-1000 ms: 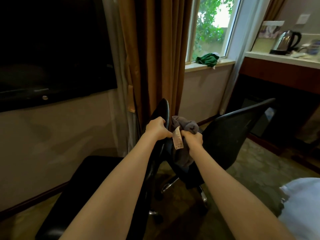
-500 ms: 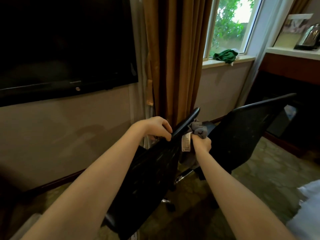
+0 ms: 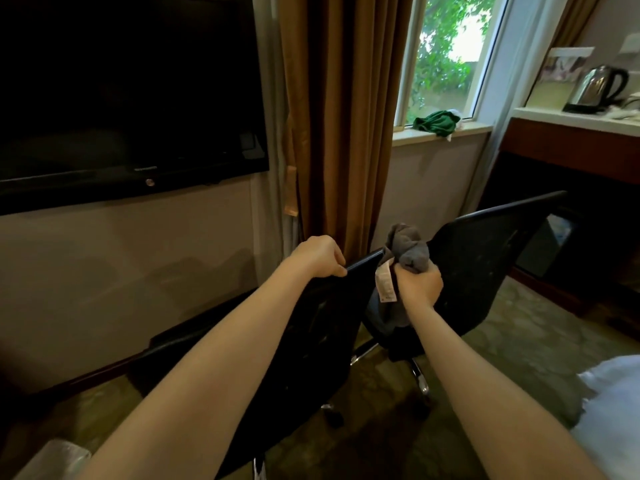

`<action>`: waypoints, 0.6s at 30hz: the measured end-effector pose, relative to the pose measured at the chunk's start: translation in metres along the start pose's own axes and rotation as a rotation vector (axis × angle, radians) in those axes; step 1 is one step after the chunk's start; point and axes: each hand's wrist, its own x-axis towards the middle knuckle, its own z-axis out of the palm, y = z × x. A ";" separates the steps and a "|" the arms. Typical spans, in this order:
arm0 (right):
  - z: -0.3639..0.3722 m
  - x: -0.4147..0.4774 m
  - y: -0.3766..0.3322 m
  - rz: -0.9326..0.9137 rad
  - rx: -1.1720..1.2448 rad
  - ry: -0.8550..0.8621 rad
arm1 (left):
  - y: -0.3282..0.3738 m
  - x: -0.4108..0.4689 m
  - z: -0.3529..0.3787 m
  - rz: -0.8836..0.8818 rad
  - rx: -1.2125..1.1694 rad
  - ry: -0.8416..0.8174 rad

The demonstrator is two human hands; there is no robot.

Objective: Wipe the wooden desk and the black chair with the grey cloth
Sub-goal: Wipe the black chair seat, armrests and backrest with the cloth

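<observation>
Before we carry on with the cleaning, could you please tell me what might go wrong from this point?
The black wheeled chair stands on castors, and only the left hand gripping its top edge steadies it, so it may roll or turn under wiping pressure. The right hand holds the grey cloth bunched in a fist, so little fabric may meet the surface, and its white label could drag across instead.

Centre: black chair (image 3: 304, 334), 2 panels w/ narrow gap btwn. Curtain (image 3: 346, 133) & wall (image 3: 121, 271) just behind. Open floor (image 3: 519, 341) to R, bed edge (image 3: 616, 403) beyond.
</observation>
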 end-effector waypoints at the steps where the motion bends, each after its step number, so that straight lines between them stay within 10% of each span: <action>1: 0.002 0.003 0.000 -0.064 -0.026 -0.012 | -0.004 0.000 -0.003 -0.010 -0.050 -0.017; 18: 0.049 0.020 -0.116 -0.533 -1.086 -0.981 | -0.063 -0.029 -0.049 -0.154 -0.073 -0.190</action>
